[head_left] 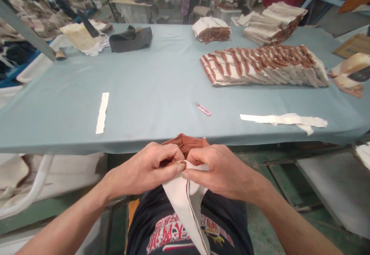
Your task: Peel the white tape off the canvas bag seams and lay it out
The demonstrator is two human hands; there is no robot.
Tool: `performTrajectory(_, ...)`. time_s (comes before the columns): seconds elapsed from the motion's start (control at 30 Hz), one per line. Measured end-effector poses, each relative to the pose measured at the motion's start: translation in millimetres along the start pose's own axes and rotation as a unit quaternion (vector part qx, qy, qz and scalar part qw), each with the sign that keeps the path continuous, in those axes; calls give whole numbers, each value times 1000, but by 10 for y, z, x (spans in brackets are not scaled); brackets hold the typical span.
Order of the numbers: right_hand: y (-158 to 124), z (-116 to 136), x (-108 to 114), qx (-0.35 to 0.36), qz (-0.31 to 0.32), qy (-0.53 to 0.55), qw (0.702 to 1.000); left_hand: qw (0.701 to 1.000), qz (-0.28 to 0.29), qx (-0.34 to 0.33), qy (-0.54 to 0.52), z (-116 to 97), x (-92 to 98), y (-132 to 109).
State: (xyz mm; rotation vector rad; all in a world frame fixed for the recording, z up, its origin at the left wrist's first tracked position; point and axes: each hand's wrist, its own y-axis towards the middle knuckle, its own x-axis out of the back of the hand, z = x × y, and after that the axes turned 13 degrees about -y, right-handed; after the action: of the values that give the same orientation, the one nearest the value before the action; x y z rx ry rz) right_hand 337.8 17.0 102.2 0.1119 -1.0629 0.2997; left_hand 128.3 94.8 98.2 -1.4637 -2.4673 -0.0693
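Observation:
Below the table's near edge, my left hand (147, 168) and my right hand (221, 172) meet, thumbs together. Both pinch a cream fabric piece (186, 205) with brown trim and a brown part bunched at its top. The cloth hangs down over my lap and dark shirt. The fingers of both hands are curled closed on it. A small pink thread snipper (203, 109) lies on the blue table (150, 89) just beyond my hands.
A long fanned row of cream and brown pieces (264, 66) lies at the right, with two more stacks (212, 28) behind. White fabric strips (102, 113) lie left and right near the front edge. Dark cloth (130, 39) and cream fabric sit far left.

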Motion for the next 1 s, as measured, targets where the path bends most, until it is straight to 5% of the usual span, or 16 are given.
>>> performTrajectory(0.2, 163, 45, -56, -6, 25, 28, 999, 992, -64, 17, -108, 145, -34, -111)
performTrajectory(0.53, 545, 333, -577, 27, 44, 18, 998, 976, -156, 24, -148, 508, 74, -581)
performTrajectory(0.67, 1119, 410, -595, 25, 159, 97, 982, 959, -242, 88, -121, 672, 49, -910)
performTrajectory(0.8, 1952, 680, -799, -54, 57, -1, 997, 934, -293, 150, -135, 870, -83, -1129)
performTrajectory(1.0, 3005, 1258, -1461, -41, 41, -87, 994, 931, -304, 107, -171, 1237, -134, -1139)
